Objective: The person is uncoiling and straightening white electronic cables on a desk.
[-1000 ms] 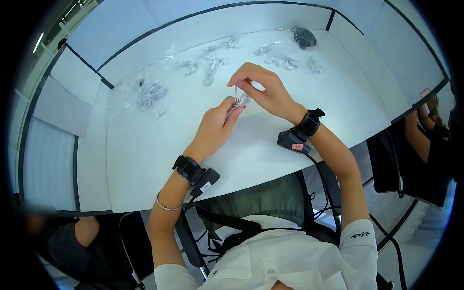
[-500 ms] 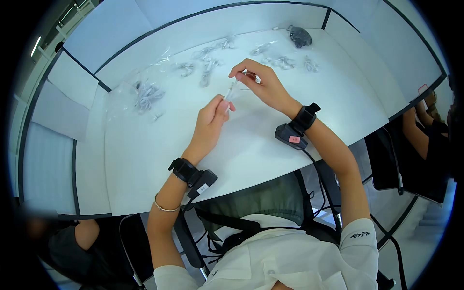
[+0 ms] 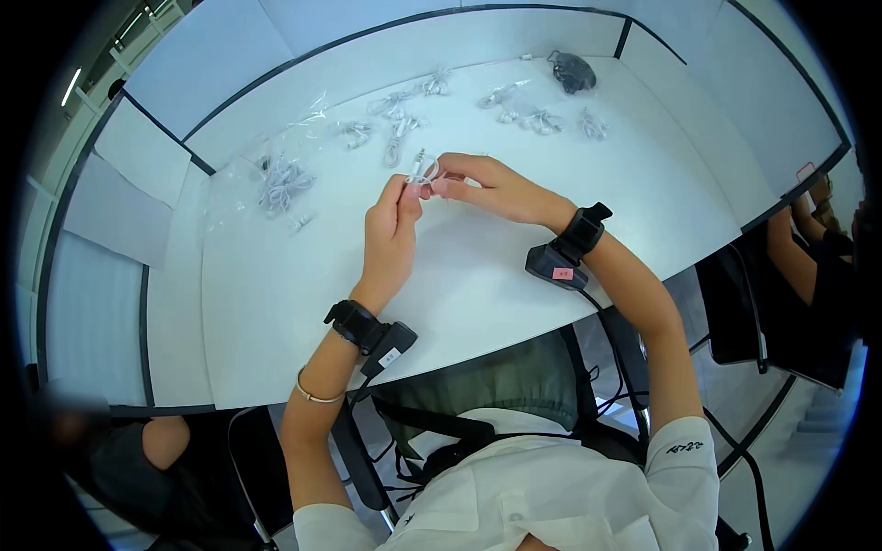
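A white cable [image 3: 422, 169], looped into a small bundle with a plug end pointing up, is pinched between my two hands above the middle of the table. My left hand [image 3: 392, 228] is closed around its lower part, thumb upward. From the right, my right hand [image 3: 491, 189] grips the cable's loop with thumb and index finger close to the left fingertips. Part of the cable is hidden behind the fingers. Farther back lie several similar coiled white cables, one bundle [image 3: 397, 140] just beyond my hands and another [image 3: 356, 134] left of it.
At the left a larger heap of white cables [image 3: 287, 186] lies by clear plastic bags [image 3: 232, 195]. More cable bundles [image 3: 537, 120] and a dark grey bundle [image 3: 572, 72] are near the back. White partitions surround the table [image 3: 570, 303]. Other people sit on both sides.
My right hand has come down and left, nearer to my left hand. The cable, earlier stretched slanting between the hands, now shows as a loop with its plug end upright.
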Demonstrator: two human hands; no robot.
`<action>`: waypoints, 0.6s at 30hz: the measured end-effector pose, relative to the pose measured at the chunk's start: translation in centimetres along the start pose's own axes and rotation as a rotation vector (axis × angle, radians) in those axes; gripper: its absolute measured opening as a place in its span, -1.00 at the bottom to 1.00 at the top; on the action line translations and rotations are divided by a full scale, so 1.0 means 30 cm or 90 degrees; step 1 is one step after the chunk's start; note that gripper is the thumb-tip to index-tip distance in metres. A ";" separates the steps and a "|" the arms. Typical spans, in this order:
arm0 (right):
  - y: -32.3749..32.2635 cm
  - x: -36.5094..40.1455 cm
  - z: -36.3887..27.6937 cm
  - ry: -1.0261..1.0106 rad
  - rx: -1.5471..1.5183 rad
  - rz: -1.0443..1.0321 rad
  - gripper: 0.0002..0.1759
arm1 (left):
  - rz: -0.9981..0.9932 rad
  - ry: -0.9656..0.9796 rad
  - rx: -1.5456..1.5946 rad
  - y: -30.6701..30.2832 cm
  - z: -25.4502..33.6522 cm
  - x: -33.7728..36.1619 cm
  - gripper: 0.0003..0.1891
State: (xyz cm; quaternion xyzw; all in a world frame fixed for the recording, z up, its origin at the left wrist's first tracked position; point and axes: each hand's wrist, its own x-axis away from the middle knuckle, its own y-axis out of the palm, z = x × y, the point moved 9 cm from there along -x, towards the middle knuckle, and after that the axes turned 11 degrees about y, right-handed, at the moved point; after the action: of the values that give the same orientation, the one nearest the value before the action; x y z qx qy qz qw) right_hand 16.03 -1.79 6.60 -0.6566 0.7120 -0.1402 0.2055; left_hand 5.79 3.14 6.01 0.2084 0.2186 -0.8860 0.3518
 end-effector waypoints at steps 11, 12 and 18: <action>0.021 -0.015 0.020 0.085 -0.131 -0.017 -0.61 | -0.020 0.034 -0.197 -0.017 0.034 -0.002 -0.83; 0.023 -0.015 0.025 0.104 -0.133 -0.040 -0.60 | -0.014 0.032 -0.208 -0.019 0.034 -0.003 -0.84; -0.026 0.007 -0.022 0.074 -0.100 0.036 -0.57 | -0.047 0.001 -0.227 -0.006 0.018 -0.005 -0.82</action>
State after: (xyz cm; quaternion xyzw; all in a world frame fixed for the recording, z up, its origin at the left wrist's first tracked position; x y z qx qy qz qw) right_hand 16.39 -2.11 7.54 -0.6409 0.7499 -0.1160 0.1160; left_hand 5.65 3.04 6.57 0.1355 0.3799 -0.8454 0.3502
